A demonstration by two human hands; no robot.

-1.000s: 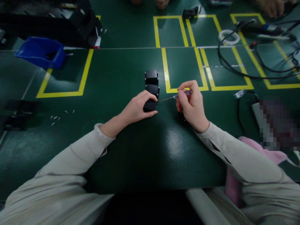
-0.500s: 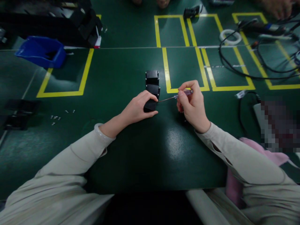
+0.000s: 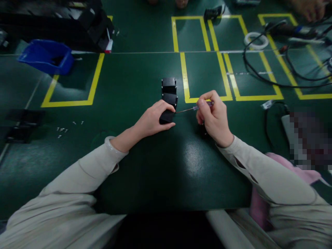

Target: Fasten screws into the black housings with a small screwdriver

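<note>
Three small black boxes lie in a row on the green table. My left hand (image 3: 153, 119) grips the nearest black box (image 3: 166, 116). The two others, the middle black box (image 3: 169, 99) and the far black box (image 3: 168, 84), touch one another just beyond it. My right hand (image 3: 214, 117) pinches a thin screwdriver (image 3: 193, 108) with a purple handle. Its metal tip meets the right side of the box that my left hand holds.
Yellow tape rectangles (image 3: 203, 74) mark the table. A blue bin (image 3: 44, 57) stands far left, with small screws (image 3: 62, 129) scattered nearer me. Black cables (image 3: 272, 76), a white tape roll (image 3: 255, 39) and another person's hand (image 3: 310, 8) are at the far right.
</note>
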